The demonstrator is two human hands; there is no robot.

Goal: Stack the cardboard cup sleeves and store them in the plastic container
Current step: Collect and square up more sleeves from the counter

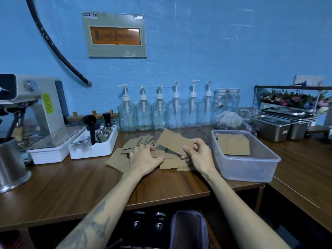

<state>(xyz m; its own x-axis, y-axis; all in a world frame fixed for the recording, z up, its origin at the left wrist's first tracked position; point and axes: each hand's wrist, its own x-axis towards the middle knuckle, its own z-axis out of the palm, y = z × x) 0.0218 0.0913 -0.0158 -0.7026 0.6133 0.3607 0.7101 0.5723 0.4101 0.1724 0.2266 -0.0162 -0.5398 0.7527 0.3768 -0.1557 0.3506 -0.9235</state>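
sleeves left of container

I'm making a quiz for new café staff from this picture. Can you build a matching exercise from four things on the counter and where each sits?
Things:
1. plastic container
2. pump bottles
3. white tray
4. held sleeve

Places:
A. in a row against the wall
B. pinched in the right hand
C. right of the loose sleeves
D. left of the loose sleeves

Pairs: 1-C, 2-A, 3-D, 4-B
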